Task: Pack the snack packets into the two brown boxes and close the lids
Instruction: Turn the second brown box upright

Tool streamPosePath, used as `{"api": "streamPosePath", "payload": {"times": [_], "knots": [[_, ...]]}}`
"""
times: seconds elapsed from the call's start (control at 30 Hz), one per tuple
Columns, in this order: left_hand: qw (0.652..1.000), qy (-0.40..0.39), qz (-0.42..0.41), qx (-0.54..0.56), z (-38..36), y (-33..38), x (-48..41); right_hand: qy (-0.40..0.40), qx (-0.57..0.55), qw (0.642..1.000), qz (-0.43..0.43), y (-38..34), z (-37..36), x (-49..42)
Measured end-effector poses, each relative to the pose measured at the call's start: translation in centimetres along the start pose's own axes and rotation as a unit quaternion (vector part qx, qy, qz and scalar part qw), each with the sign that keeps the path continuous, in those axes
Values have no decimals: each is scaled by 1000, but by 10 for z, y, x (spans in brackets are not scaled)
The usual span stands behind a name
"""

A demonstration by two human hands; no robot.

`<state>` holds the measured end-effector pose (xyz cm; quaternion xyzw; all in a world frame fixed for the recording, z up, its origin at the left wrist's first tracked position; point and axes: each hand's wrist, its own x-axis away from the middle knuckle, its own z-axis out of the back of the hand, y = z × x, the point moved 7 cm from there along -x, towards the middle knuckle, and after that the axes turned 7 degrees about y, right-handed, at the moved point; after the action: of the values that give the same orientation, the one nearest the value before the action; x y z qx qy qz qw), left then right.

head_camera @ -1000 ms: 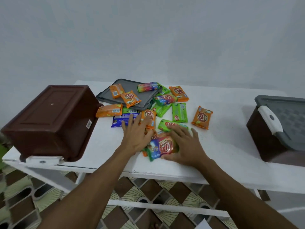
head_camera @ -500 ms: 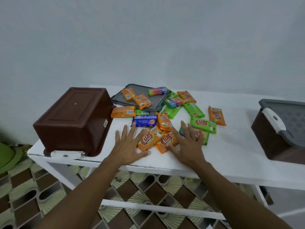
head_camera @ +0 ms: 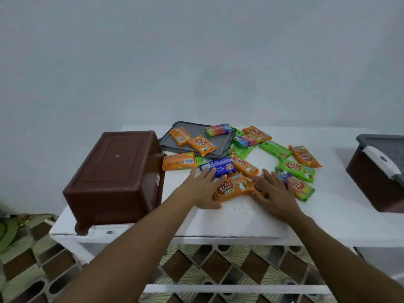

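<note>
Several orange, green and blue snack packets (head_camera: 295, 169) lie scattered on the white table (head_camera: 236, 219). One brown box (head_camera: 115, 178) lies upside down at the left, its white latch at the table's front edge. Its grey lid (head_camera: 220, 145) lies flat behind the packets with a few packets on it. A second brown box (head_camera: 369, 182) with a grey lid on it stands at the right edge. My left hand (head_camera: 203, 189) lies flat beside an orange packet (head_camera: 232, 188) and touches a blue one (head_camera: 218, 168). My right hand (head_camera: 273, 191) lies flat on packets at that orange packet's right.
A pale wall stands close behind the table. Below the front edge is a patterned brown and green tiled floor (head_camera: 218, 267). A green object (head_camera: 8, 232) lies on the floor at far left.
Both hands slid over the packets and spread the heap out toward the back; the camera view pulled back and rose, so the boxes look farther away.
</note>
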<state>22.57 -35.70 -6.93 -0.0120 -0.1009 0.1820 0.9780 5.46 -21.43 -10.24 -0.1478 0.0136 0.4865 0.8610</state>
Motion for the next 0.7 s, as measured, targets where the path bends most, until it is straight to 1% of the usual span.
{"api": "streamPosePath", "payload": {"times": [0.03,0.1,0.17,0.23,0.3,0.37,0.47,0.53,0.6,0.63,0.7], "knots": [[1000,15,-6,-24,15,-2,4,16,-35,999,-1,-1,6,-1],[996,71,11,-51,45,-18,17,94,-86,992,-5,-13,23,-5],[990,116,47,-66,67,-45,36,168,-122,978,-12,-39,39,-12],[985,126,97,-71,76,-83,59,203,-154,967,-6,-81,48,-21],[978,134,147,-65,78,-126,86,195,-182,964,23,-134,50,-30],[970,138,199,-34,77,-166,112,162,-226,959,64,-183,46,-33],[954,108,276,40,56,-221,151,101,-297,942,119,-254,33,-22],[944,100,288,126,37,-242,167,51,-295,940,166,-296,19,-9],[932,140,279,182,30,-244,172,9,-282,943,178,-319,5,0],[930,159,274,186,32,-243,171,8,-285,944,166,-321,1,1],[934,171,260,175,35,-229,165,37,-307,941,137,-310,3,1]]}}
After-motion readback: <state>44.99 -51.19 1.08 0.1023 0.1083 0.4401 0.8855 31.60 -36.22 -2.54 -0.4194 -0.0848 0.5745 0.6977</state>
